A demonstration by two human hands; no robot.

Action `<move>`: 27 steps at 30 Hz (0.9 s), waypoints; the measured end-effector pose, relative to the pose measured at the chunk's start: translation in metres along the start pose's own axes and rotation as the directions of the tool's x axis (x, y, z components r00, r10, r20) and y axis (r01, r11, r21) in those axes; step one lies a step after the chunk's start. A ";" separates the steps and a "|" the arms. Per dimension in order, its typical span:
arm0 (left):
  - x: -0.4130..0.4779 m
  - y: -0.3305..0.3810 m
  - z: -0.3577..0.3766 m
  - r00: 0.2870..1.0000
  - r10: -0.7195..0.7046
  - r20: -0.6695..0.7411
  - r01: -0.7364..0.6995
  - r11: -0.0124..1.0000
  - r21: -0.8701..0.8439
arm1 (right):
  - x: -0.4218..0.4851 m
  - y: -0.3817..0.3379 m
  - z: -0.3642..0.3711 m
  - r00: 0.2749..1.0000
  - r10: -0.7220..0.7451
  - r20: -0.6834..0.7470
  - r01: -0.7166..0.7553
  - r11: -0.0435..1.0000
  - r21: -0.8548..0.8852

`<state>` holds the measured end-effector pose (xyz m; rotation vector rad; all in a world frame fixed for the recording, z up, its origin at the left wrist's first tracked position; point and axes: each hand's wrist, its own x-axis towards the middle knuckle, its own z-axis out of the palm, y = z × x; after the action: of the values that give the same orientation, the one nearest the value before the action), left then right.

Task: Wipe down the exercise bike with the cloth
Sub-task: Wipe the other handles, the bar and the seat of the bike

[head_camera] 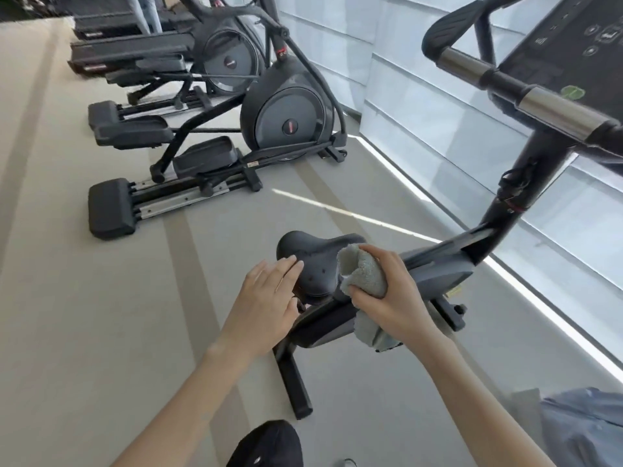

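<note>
The right hand (391, 298) grips a bunched grey-green cloth (365, 274), pressed against the exercise bike's black saddle (317, 261) just left of it. The left hand (266, 298), fingers straight, rests on the saddle's near edge.

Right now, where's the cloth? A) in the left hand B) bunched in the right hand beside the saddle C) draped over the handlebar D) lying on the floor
B: the right hand grips the bunched grey cloth against the side of the black saddle, while the left hand rests flat-fingered on the saddle's other side with no cloth in it.
</note>
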<state>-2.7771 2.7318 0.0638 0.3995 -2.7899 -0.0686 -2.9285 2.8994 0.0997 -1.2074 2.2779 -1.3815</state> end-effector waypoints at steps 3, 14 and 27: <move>-0.010 -0.029 0.001 1.000 0.001 0.008 -0.001 1.000 -0.030 | 0.000 -0.009 0.027 0.999 0.032 0.001 -0.032 0.999 -0.021; -0.023 -0.195 -0.009 0.976 0.220 0.008 -0.218 0.972 -0.093 | 0.031 -0.052 0.165 0.950 0.242 -0.194 -0.246 0.969 0.004; 0.056 -0.213 0.034 0.858 0.513 0.027 -0.496 0.840 -0.220 | 0.044 -0.042 0.160 0.628 0.513 -0.585 -0.365 0.858 0.361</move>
<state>-2.7827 2.5119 0.0296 -0.4077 -2.8337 -0.2539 -2.8458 2.7552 0.0579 0.0000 2.4939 -1.9760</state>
